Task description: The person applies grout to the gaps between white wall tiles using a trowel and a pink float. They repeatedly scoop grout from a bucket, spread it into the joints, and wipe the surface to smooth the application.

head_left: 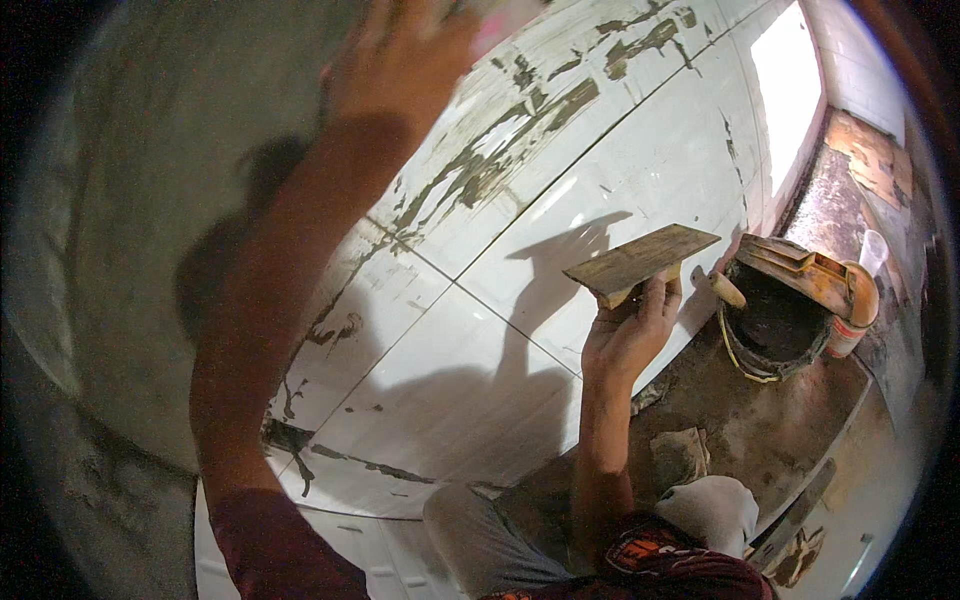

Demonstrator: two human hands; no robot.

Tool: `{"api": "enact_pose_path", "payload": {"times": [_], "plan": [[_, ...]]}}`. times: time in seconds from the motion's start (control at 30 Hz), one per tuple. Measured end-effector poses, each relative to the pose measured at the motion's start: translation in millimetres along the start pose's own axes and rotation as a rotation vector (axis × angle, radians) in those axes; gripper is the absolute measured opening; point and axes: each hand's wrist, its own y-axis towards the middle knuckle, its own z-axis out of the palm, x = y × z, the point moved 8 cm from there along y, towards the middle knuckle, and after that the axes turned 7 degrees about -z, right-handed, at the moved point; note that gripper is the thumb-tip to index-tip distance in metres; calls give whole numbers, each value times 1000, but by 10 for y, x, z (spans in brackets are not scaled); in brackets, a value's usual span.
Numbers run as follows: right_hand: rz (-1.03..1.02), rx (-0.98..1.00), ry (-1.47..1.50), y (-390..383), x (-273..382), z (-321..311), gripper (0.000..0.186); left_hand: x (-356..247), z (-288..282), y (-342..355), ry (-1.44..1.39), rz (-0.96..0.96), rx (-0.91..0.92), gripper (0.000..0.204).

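At the top edge, my left hand (400, 55) reaches onto the wall, fingers partly cut off, around a pale, pinkish thing (495, 25) too unclear to name. Below and to the right, my right hand (630, 330) grips a flat, mortar-stained float (640, 260) from underneath, its rectangular face tilted upward. Both are in front of white wall tiles (520, 360) streaked with grey mortar along joints and across the upper part. Left of the tiles is bare grey render (125, 200), with my arm's shadow on it.
At the right, a black bucket (775, 345) of dark material carries an orange tool (790, 260) across its rim, with a handled tool (728, 292) beside it. Behind stand an orange-white tub (850, 325) and a clear cup (872, 250). My bent knees are below, over a dirty floor (690, 405).
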Motion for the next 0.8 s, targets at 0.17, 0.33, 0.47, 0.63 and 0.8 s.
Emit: {"api": "enact_pose_path", "payload": {"times": [0.17, 0.33, 0.47, 0.63, 0.8], "plan": [[-39, -23, 43, 173, 181, -33, 40, 348, -166, -552, 21, 167, 57, 35], [-23, -34, 22, 199, 181, -85, 41, 86, -87, -235, 105, 105, 54, 25], [-4, -18, 27, 174, 94, -65, 40, -302, 103, 426, 8, 19, 100, 41], [-43, -58, 6, 244, 142, -97, 34, -234, 94, 287, 16, 193, -86, 36], [-73, 170, 82, 302, 129, 272, 31, 405, -212, -748, 249, 93, 188, 42]]}}
